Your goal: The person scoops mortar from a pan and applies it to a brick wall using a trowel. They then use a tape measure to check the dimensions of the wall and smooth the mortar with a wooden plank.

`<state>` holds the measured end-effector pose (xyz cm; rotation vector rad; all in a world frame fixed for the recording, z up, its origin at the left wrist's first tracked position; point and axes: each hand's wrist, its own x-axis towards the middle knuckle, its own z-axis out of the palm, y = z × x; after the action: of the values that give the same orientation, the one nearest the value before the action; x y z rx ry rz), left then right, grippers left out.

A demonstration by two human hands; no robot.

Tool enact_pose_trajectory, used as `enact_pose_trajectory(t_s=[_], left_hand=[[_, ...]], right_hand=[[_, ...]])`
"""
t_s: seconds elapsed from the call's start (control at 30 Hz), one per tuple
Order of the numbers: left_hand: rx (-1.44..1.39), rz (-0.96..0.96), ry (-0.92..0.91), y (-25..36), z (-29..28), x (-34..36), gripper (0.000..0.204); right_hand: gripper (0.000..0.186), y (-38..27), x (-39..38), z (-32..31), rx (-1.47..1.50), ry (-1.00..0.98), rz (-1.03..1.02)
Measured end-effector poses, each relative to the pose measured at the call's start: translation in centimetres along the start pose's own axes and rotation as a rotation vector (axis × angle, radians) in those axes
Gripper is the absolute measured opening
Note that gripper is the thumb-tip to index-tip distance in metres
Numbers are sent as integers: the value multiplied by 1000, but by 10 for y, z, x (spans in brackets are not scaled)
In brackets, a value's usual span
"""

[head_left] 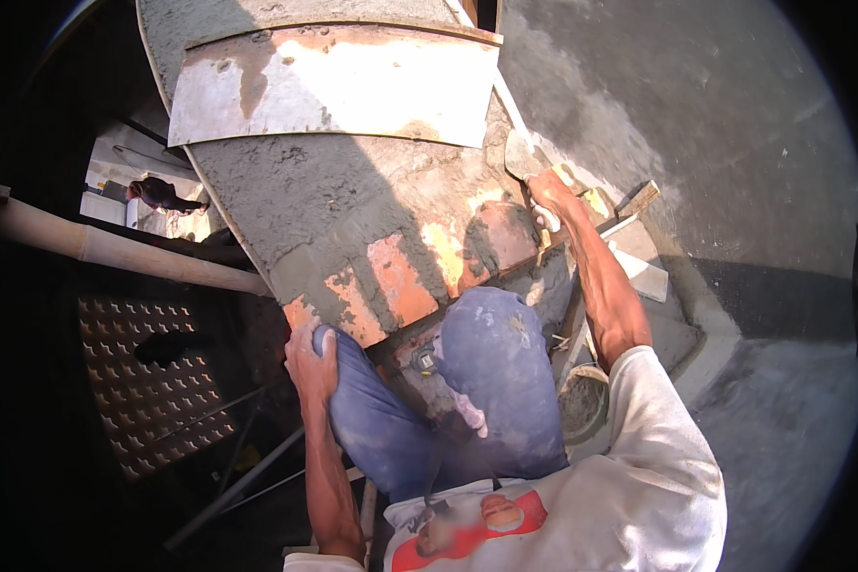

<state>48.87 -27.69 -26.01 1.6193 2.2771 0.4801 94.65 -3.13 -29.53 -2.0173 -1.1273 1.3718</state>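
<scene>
My right hand (551,200) grips a trowel (520,153), its blade on wet mortar at the slope's right edge. My left hand (311,362) is curled at the lower left brick corner, against my left knee (353,372); I cannot tell exactly what its fingers grip. Bricks (400,276) line the near edge of the mortared slope (276,200), partly coated in grey mortar. A curved pale board (334,86) lies across the slope higher up.
A grey wall (734,143) rises at right. A bucket (582,405) stands beside my right leg. At left are a bamboo pole (133,253), a perforated panel (153,391) and a dark drop, with a person (162,195) visible below. Wood offcuts (639,200) lie beside the slope.
</scene>
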Motion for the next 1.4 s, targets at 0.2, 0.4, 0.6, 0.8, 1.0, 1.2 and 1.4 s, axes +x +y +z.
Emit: enact_pose_trajectory(t_s=[0.2, 0.4, 0.6, 0.8, 1.0, 1.2, 1.4], left_hand=[[58, -60, 13, 0, -4, -3, 44], [-17, -14, -2, 0, 15, 5, 44], [47, -42, 20, -14, -10, 2, 46], [1, -52, -11, 5, -2, 5, 45], [30, -69, -8, 2, -7, -4, 45], [28, -26, -27, 2, 1, -1, 45], [32, -19, -12, -2, -6, 0, 45]], right_hand=[[48, 4, -18, 71, -166, -173, -94], [52, -5, -39, 89, -471, -205, -181], [35, 24, -10, 91, -978, 32, -659], [22, 36, 36, 0, -1238, 117, -702], [16, 9, 3, 25, -1252, 5, -561], [15, 15, 9, -3, -1263, -6, -463], [17, 20, 12, -1, -1240, 122, -455]])
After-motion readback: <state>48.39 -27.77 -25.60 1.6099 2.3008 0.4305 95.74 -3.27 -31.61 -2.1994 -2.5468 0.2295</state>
